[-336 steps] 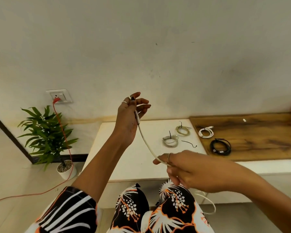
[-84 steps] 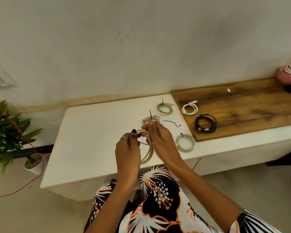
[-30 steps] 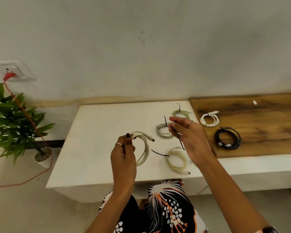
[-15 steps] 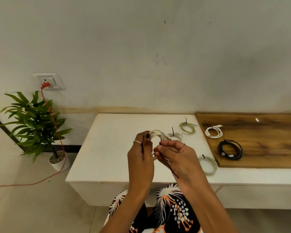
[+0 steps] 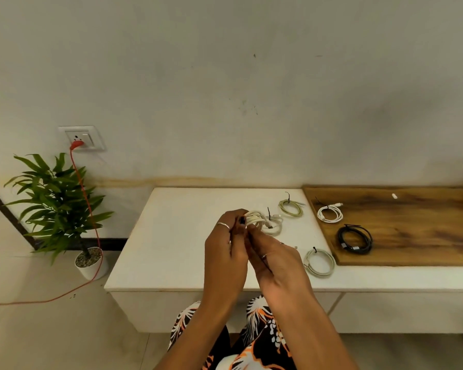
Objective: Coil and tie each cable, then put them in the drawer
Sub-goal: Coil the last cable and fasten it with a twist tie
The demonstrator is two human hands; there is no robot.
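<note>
A potted plant (image 5: 55,206) is seen on the floor at far left, with an orange cord (image 5: 87,209) run down from the wall socket (image 5: 82,138) past it.

The left hand (image 5: 225,252) is raised above the front edge of the white bench (image 5: 177,236). Its fingers are curled and a cream coiled cable (image 5: 254,218) is pinched between thumb and fingertips, apparently so that the loops are kept from springing open.

The right hand (image 5: 274,263) is pressed close against the left, fingers bent inward toward the coil. A thin black tie appears to be held in it, though the tie itself cannot be clearly made out; tying is judged to be the step in hand.

Five tied coils are laid out for the drawer, which is not in view: a pale cable (image 5: 274,225) behind the hands, a green cable (image 5: 291,207) toward the back edge, and a cream cable (image 5: 320,263) near the front edge. On the wooden board (image 5: 412,231) at the bench's right, a white cable (image 5: 330,212) and a black cable (image 5: 354,239) are found.
</note>
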